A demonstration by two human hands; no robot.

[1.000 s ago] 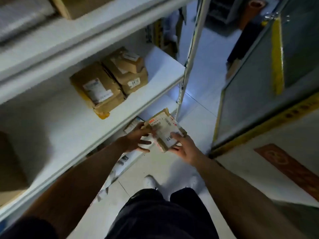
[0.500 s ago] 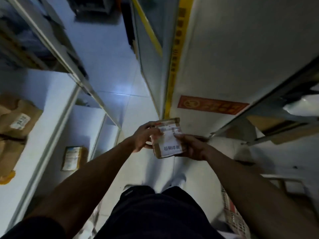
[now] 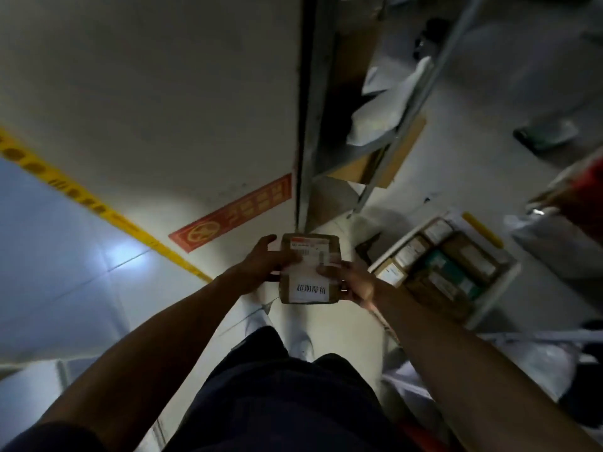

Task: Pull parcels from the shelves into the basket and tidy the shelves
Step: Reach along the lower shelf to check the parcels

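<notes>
A small brown cardboard parcel [image 3: 310, 272] with white labels is held in front of me at waist height, over the floor. My left hand [image 3: 261, 262] grips its left side, thumb up and fingers across the label. My right hand [image 3: 350, 282] holds its right edge with the thumb on top. A white basket [image 3: 496, 288] with several boxed parcels packed inside stands on the floor to the right of my hands. A metal shelf rack [image 3: 385, 138] with a white soft bag and a flat brown carton rises behind it.
A white wall [image 3: 163, 93] faces me, with a red sign [image 3: 231, 213] low on it and yellow tape [image 3: 98, 203] along the floor edge. White bags [image 3: 538, 363] lie at the lower right. My dark trousers and white shoes are below the parcel.
I have turned right, away from the first shelves. The basket and another rack have come into sight. Both hands keep hold of the parcel, which is now squarer to me.
</notes>
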